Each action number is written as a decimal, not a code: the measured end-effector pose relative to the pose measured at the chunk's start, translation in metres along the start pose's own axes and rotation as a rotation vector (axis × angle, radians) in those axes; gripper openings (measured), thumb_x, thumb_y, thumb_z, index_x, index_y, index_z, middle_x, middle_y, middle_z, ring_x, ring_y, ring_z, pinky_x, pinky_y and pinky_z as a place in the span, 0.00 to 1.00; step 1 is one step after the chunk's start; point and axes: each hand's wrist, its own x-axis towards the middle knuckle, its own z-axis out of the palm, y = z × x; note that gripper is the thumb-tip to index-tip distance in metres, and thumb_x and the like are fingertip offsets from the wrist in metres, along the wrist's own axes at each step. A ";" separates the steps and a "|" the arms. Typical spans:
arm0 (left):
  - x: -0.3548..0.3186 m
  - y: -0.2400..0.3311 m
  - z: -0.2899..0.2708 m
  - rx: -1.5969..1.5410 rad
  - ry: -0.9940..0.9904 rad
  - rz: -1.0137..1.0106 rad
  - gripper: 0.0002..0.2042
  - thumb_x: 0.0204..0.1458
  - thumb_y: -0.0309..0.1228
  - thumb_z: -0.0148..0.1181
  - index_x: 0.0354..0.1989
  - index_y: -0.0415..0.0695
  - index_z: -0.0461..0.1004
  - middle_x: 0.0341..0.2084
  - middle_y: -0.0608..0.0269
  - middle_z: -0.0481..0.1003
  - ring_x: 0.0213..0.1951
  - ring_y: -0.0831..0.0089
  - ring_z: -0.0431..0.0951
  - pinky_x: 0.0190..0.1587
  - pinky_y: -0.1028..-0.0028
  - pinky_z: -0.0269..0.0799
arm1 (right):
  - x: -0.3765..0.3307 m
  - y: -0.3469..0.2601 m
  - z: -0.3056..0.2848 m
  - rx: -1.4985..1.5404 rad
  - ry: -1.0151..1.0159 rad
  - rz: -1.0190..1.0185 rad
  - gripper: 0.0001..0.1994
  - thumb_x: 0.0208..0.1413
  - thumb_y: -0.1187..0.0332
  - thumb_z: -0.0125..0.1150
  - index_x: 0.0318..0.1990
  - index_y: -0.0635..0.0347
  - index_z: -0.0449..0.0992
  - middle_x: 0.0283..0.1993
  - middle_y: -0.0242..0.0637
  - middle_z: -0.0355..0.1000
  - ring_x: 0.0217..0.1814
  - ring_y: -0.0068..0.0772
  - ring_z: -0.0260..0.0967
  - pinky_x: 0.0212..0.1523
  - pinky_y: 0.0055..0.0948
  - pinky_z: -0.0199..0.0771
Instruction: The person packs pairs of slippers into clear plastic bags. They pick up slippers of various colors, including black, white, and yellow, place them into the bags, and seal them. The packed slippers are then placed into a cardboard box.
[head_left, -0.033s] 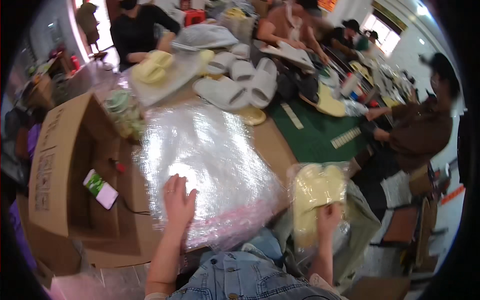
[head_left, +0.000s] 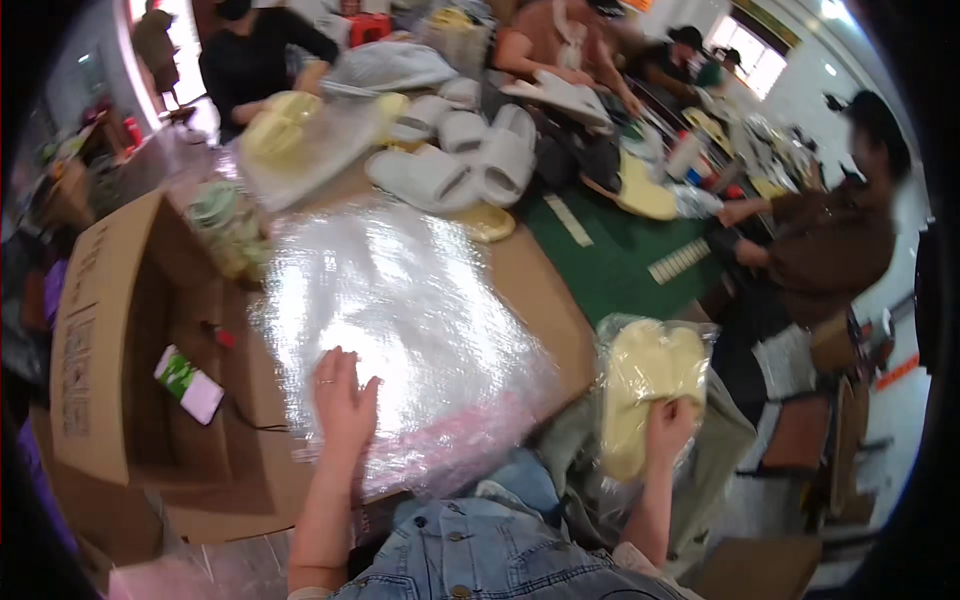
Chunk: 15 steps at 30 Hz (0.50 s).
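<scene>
Clear plastic bags lay stacked on the brown table; left hand rested flat there, fingers spread. Right hand gripped bagged yellow slippers off the table's right edge, fingers curled over them.

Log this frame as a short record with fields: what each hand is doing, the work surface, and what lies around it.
left hand: left hand lies flat, fingers spread, on the stack of clear plastic bags
right hand: right hand grips a bagged pair of yellow slippers at the table's right edge
surface: brown table
left of bags: open cardboard box with a phone lying on it
far side: white slippers, more bagged yellow slippers
others: people working around the table, one seated at right
</scene>
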 end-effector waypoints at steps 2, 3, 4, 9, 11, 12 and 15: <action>-0.003 -0.001 0.000 -0.017 -0.027 -0.012 0.23 0.50 0.32 0.67 0.55 0.40 0.74 0.60 0.44 0.68 0.63 0.47 0.64 0.66 0.53 0.58 | 0.016 0.064 -0.042 -0.413 0.094 0.045 0.08 0.51 0.68 0.63 0.31 0.63 0.72 0.25 0.47 0.70 0.26 0.46 0.69 0.31 0.42 0.68; 0.000 0.000 0.002 -0.033 -0.046 -0.013 0.23 0.49 0.32 0.67 0.55 0.40 0.74 0.60 0.45 0.68 0.64 0.47 0.63 0.66 0.53 0.58 | 0.019 0.103 -0.056 -0.570 0.109 0.095 0.10 0.52 0.65 0.62 0.33 0.62 0.73 0.27 0.48 0.72 0.28 0.49 0.72 0.33 0.46 0.70; 0.001 0.002 0.001 -0.036 -0.065 -0.013 0.23 0.49 0.32 0.67 0.56 0.40 0.74 0.61 0.45 0.67 0.64 0.48 0.62 0.67 0.54 0.57 | 0.021 0.132 -0.058 -0.707 0.112 0.133 0.11 0.53 0.62 0.62 0.34 0.61 0.73 0.29 0.50 0.74 0.30 0.52 0.74 0.34 0.49 0.72; 0.003 -0.002 0.002 -0.052 -0.092 -0.006 0.24 0.50 0.31 0.66 0.57 0.40 0.74 0.62 0.46 0.67 0.65 0.49 0.62 0.67 0.54 0.57 | -0.044 0.186 0.004 -0.680 -0.520 0.032 0.13 0.52 0.60 0.62 0.40 0.58 0.75 0.35 0.50 0.77 0.40 0.54 0.77 0.41 0.51 0.75; 0.001 -0.006 0.002 -0.019 -0.085 -0.002 0.24 0.50 0.32 0.66 0.57 0.40 0.74 0.62 0.47 0.67 0.65 0.50 0.62 0.67 0.54 0.57 | -0.078 0.175 0.069 -0.558 -0.843 -0.049 0.18 0.55 0.58 0.59 0.49 0.57 0.76 0.43 0.43 0.79 0.45 0.50 0.78 0.46 0.46 0.77; 0.003 -0.005 0.004 -0.019 -0.088 0.019 0.24 0.50 0.32 0.66 0.57 0.40 0.74 0.62 0.48 0.67 0.65 0.50 0.62 0.67 0.55 0.57 | -0.092 0.174 0.099 -0.659 -0.984 -0.145 0.20 0.56 0.56 0.58 0.51 0.57 0.76 0.46 0.43 0.79 0.48 0.49 0.77 0.48 0.44 0.77; 0.002 -0.006 0.004 -0.012 -0.068 0.032 0.24 0.50 0.32 0.66 0.57 0.41 0.74 0.62 0.48 0.67 0.65 0.50 0.62 0.67 0.55 0.57 | -0.091 0.167 0.182 -0.709 -1.118 -0.289 0.22 0.57 0.55 0.58 0.54 0.58 0.76 0.50 0.44 0.79 0.52 0.48 0.77 0.52 0.42 0.76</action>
